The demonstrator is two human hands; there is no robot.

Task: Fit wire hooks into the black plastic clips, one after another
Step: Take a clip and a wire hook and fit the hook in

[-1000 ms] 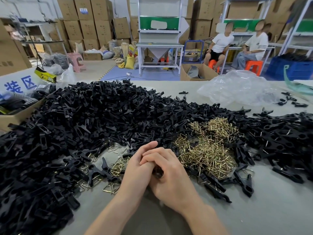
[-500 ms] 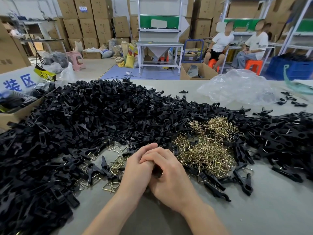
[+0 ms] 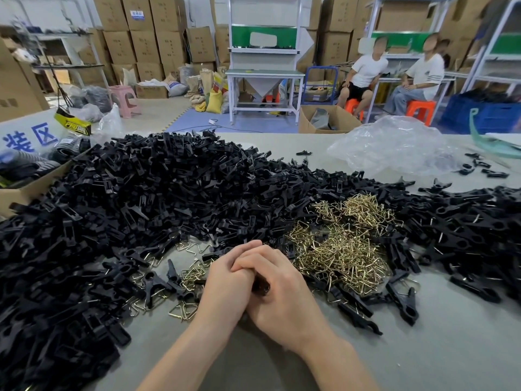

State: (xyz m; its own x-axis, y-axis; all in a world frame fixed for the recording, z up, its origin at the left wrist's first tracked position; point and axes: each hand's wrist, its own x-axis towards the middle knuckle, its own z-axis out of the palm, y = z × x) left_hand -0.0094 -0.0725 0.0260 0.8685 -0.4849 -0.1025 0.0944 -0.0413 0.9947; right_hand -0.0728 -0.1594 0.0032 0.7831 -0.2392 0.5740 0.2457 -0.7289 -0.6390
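Your fingers (image 3: 248, 256) are curled tight together, left hand (image 3: 225, 289) and right hand (image 3: 284, 297) pressed knuckle to knuckle, with a small black plastic clip (image 3: 261, 286) pinched between them; which hand grips it, I can't tell. Just right of your hands lies a tangle of thin brass-coloured wire hooks (image 3: 338, 249), bent into angular loops. All around spreads a heap of matte black clips (image 3: 141, 207). The grey worktop (image 3: 437, 348) is smooth. A crumpled clear plastic bag (image 3: 394, 148) sits far right, an open cardboard box (image 3: 28, 190) at left, stacked cartons (image 3: 146, 46) behind.
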